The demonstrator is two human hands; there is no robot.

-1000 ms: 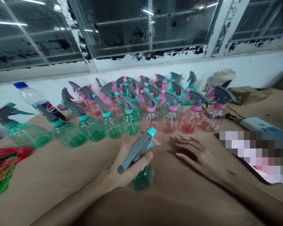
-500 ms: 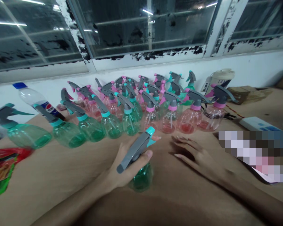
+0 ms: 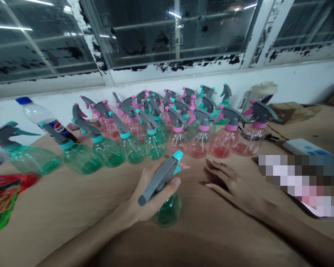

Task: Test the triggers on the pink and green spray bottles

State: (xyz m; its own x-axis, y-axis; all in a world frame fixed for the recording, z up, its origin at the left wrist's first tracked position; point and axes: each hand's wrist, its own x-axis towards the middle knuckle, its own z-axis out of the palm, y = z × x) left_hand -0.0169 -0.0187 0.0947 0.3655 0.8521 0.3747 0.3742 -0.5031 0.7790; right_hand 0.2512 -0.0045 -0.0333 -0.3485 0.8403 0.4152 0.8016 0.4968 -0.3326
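Note:
My left hand [image 3: 153,189] is wrapped round the neck of a green spray bottle [image 3: 168,213] with a grey trigger head and turquoise nozzle. The bottle stands on the wooden table [image 3: 80,207], its head slanting up to the right; its collar is hidden by my fingers. To the right, my right hand [image 3: 228,181] rests with fingers spread at the tabletop and holds nothing. Just beyond the hands stand several more spray bottles in rows, among them a green one [image 3: 155,144] with a turquoise collar and a pink one [image 3: 199,144] with a pink collar.
A Pepsi bottle [image 3: 44,115] leans behind the bottles at left. A red and green snack packet [image 3: 2,200] lies at the left edge. At right are a coffee cup [image 3: 263,91], a white box-like device [image 3: 306,146] and a blurred-out flat item [image 3: 303,185]. Windows line the wall behind.
My right hand has shifted very slightly to the right. My left hand and the green spray bottle have stayed nearly in place.

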